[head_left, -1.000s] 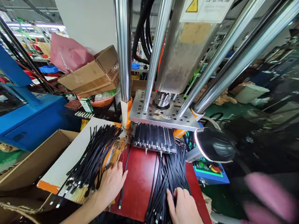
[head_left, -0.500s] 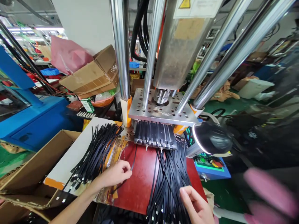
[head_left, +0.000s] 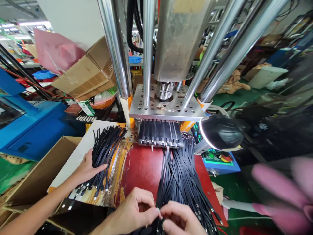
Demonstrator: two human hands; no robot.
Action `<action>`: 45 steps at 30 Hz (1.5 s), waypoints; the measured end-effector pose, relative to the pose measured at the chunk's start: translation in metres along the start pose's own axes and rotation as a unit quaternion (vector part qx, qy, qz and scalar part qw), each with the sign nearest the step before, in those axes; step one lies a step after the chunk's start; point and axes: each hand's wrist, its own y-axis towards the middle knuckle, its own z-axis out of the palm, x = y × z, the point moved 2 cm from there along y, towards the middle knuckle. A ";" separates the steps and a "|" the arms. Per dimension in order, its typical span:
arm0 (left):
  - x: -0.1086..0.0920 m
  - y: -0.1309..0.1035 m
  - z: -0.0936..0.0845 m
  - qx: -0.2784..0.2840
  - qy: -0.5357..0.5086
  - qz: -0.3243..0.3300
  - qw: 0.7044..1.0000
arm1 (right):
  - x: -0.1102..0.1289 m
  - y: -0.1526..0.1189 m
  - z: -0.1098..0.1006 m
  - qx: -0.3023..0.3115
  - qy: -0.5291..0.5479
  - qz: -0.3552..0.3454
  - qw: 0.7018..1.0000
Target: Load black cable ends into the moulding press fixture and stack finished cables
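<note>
Left hand [head_left: 134,212] and right hand [head_left: 183,218] meet, fingers pinched narrow by black cables [head_left: 182,176], probably for fine control; held item unclear.

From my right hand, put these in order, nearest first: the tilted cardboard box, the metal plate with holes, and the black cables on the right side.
From your right hand:
1. Black cables: close by, just ahead.
2. Metal plate: farther ahead.
3. Cardboard box: farthest, off to the left in the background.
</note>
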 end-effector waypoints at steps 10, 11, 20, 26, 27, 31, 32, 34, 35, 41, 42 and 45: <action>-0.040 -0.008 -0.020 0.096 0.255 0.032 0.962 | 0.021 0.030 0.009 -0.192 0.092 -0.096 0.972; -0.047 -0.001 -0.023 0.077 0.232 0.041 0.969 | 0.021 0.029 0.011 -0.188 0.074 -0.114 0.973; -0.077 0.041 -0.024 -0.016 0.093 0.182 0.979 | 0.009 0.021 0.016 -0.206 -0.019 -0.200 0.958; -0.068 0.044 -0.024 0.043 -0.076 0.125 0.988 | 0.013 0.018 0.012 -0.237 -0.033 -0.231 0.943; -0.067 0.046 -0.024 0.055 -0.114 0.115 0.985 | 0.016 0.018 0.012 -0.234 -0.034 -0.239 0.942; -0.066 0.055 -0.023 0.068 -0.174 0.117 0.975 | 0.023 0.022 0.013 -0.219 -0.040 -0.263 0.939; -0.067 0.056 -0.022 0.065 -0.164 0.126 0.976 | 0.023 0.024 0.013 -0.224 -0.042 -0.263 0.937; -0.072 0.061 -0.022 0.055 -0.122 0.150 0.980 | 0.020 0.029 0.014 -0.244 -0.044 -0.260 0.933; -0.076 0.064 -0.023 0.045 -0.096 0.165 0.981 | 0.017 0.032 0.016 -0.250 -0.043 -0.253 0.934; -0.099 0.121 -0.047 -0.074 0.015 0.228 0.971 | 0.007 0.030 0.020 -0.110 -0.062 -0.150 0.981; -0.098 0.137 -0.051 -0.083 0.035 0.229 0.969 | 0.014 0.028 0.009 -0.067 -0.080 -0.149 0.983; -0.092 0.185 -0.058 -0.125 0.135 0.243 0.952 | 0.049 0.035 -0.051 -0.057 -0.135 -0.164 0.975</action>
